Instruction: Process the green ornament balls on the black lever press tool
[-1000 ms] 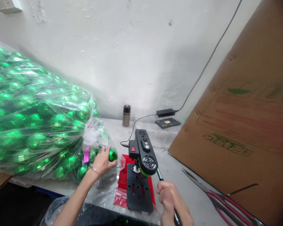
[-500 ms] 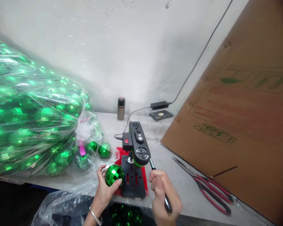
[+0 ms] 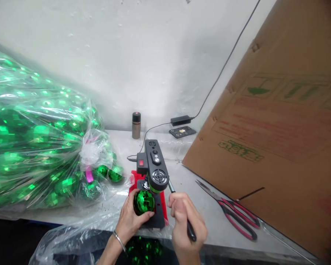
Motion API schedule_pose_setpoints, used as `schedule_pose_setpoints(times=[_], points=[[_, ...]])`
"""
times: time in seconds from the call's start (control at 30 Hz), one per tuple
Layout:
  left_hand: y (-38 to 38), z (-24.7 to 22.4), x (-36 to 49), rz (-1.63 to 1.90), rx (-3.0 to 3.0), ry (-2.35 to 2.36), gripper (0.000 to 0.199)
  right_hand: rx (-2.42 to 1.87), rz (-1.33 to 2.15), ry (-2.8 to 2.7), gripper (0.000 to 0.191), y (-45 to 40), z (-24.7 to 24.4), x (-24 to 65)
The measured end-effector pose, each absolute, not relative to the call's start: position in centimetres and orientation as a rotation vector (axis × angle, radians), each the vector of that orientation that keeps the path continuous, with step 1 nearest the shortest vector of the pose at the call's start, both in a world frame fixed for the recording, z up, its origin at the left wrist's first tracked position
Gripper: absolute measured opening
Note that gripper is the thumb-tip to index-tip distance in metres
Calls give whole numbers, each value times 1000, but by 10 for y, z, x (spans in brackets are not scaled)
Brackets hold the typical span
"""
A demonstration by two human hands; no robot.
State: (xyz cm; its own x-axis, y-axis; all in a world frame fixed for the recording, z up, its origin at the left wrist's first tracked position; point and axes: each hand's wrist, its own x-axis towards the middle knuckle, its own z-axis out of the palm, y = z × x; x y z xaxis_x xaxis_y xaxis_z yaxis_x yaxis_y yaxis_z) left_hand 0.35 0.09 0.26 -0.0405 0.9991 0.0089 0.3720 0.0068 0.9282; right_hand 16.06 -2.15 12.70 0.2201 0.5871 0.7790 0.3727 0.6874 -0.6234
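My left hand is closed around a shiny green mirrored ball, thumb on its lower right and fingers behind it. The ball is over the dark slotted base plate of a small black press-like machine, just below and left of its head. Whether the ball touches the plate or head cannot be made out. My right hand is wrapped round the black grip of the machine's lever, whose metal rod runs up to the head. Under the base lies a red sheet.
A large clear bag of green balls fills the left, with loose balls beside its knot. Scissors and a cardboard box are at right. Behind stand a bottle, a power adapter and a phone.
My left hand has carried the green ball rightward, from beside the base plate to over it near the machine's head. My right hand keeps its hold on the lever. The view has shifted slightly.
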Motion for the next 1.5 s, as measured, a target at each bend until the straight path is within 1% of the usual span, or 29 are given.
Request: schedule_pose_setpoints(times=[0.2,0.37,0.47,0.6,0.8,1.1,1.3,1.5], points=[[8,2,12,1039,1693,1512,75,-932,238,-1387,31,-19,151,160],[15,5,20,1009,1743,1590,71,-934,203,-1422,31,-20,157,162],[16,4,27,1027,1705,1568,67,-924,200,-1445,30,-20,154,164],[16,-5,34,1121,1554,1392,74,-904,210,-1446,28,-21,150,166],[15,-18,35,1102,1507,1344,82,-930,214,-1440,28,-25,138,166],[15,-22,36,1102,1543,1365,83,-887,74,-1339,35,-24,107,158],[14,-18,38,1089,1565,1384,78,-892,72,-1278,37,-22,105,156],[14,-24,38,1086,1579,1387,80,-941,46,-1290,39,-23,104,154]])
